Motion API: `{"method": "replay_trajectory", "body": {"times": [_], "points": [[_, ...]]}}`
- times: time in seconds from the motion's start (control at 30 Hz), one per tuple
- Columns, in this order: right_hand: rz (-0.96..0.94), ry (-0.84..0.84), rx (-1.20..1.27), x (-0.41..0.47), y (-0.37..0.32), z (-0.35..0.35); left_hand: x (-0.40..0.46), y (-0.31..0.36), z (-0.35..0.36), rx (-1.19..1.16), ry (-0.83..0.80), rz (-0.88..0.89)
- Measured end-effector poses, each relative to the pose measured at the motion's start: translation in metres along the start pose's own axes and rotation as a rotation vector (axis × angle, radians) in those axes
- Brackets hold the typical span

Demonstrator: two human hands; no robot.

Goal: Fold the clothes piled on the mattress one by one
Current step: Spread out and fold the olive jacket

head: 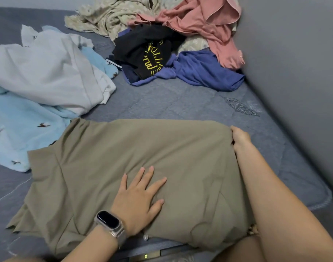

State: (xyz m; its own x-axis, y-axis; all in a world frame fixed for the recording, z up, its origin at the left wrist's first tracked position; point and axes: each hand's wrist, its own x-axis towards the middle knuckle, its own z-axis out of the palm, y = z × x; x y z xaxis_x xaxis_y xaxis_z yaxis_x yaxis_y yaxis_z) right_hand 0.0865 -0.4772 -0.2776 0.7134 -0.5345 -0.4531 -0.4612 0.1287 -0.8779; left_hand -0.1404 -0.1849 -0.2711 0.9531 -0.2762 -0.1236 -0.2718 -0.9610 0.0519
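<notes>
A: Status of the current step?

B: Folding in progress on one garment. The olive-brown shirt (135,157) lies spread on the near part of the mattress (161,103). The left hand (138,200) lies flat on the shirt's middle, fingers straight and spread, holding the cloth down (a watch (109,224) sits on that wrist). The right hand (239,136) has its fingers curled round the shirt's far right corner, clamped on the fabric.

A: Next move?

B: In my judgement, carry the gripped corner across toward the left, using the flat hand as the anchor line. Keep the edge taut so no crease is trapped; a sleeve at the left edge will then need tucking in.

A: Remaining work?

B: Considerable. Beyond the shirt, a white garment (54,72) and a light blue one (21,129) lie at left. Farther back sits the pile: black printed shirt (146,52), blue garment (203,72), pink garment (209,21), beige patterned cloth (112,14), all unfolded.
</notes>
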Motion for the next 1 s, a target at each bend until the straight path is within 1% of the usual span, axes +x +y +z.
{"method": "replay_trajectory", "body": {"times": [0.07, 0.13, 0.17, 0.23, 0.3, 0.33, 0.37, 0.4, 0.43, 0.53, 0.57, 0.67, 0.77, 0.8, 0.87, 0.93, 1.0], "points": [[-0.073, 0.067, -0.199, 0.006, 0.008, -0.004, 0.0, 0.001, 0.001, 0.004, 0.004, 0.007], [-0.225, 0.096, -0.435, -0.004, 0.004, -0.003, -0.002, 0.0, -0.001, -0.022, -0.027, 0.007], [-0.291, 0.102, -0.515, -0.011, -0.001, -0.001, -0.002, -0.001, -0.001, -0.029, -0.035, -0.003], [-0.349, 0.04, -0.715, -0.028, -0.006, -0.002, -0.002, -0.001, -0.005, -0.059, -0.014, -0.013], [-0.337, -0.117, -1.148, -0.047, -0.005, -0.004, -0.002, 0.001, -0.008, -0.11, 0.001, -0.01], [-0.308, -0.178, -1.351, -0.058, -0.005, -0.009, -0.001, 0.001, -0.009, -0.148, -0.032, -0.005], [-0.292, -0.222, -1.475, -0.066, -0.004, -0.014, -0.003, 0.0, -0.01, -0.199, -0.093, -0.023], [-0.251, -0.256, -1.521, -0.074, -0.004, -0.018, -0.004, 0.0, -0.01, -0.219, -0.118, -0.03], [-0.19, -0.296, -1.503, -0.078, -0.003, -0.023, -0.006, 0.0, -0.012, -0.228, -0.123, -0.025], [0.027, -0.392, -1.267, -0.069, 0.013, -0.046, -0.012, -0.004, -0.013, -0.251, -0.146, 0.018], [0.059, -0.412, -1.205, -0.073, 0.017, -0.053, -0.015, -0.005, -0.013, -0.247, -0.158, 0.053], [0.054, -0.516, -1.077, -0.125, 0.012, -0.067, -0.024, -0.01, -0.016, -0.247, -0.169, 0.141], [-0.041, -0.449, -0.974, -0.144, 0.026, -0.081, -0.032, -0.022, -0.028, -0.33, -0.126, 0.098], [-0.078, -0.425, -0.92, -0.148, 0.031, -0.082, -0.035, -0.029, -0.031, -0.349, -0.055, 0.067], [-0.088, -0.404, -0.799, -0.16, 0.036, -0.083, -0.041, -0.045, -0.041, -0.382, 0.156, -0.045], [-0.044, -0.371, -0.726, -0.169, 0.036, -0.086, -0.046, -0.069, -0.05, -0.41, 0.384, -0.226], [-0.009, -0.365, -0.668, -0.178, 0.035, -0.088, -0.053, -0.101, -0.056, -0.401, 0.517, -0.466]]}}
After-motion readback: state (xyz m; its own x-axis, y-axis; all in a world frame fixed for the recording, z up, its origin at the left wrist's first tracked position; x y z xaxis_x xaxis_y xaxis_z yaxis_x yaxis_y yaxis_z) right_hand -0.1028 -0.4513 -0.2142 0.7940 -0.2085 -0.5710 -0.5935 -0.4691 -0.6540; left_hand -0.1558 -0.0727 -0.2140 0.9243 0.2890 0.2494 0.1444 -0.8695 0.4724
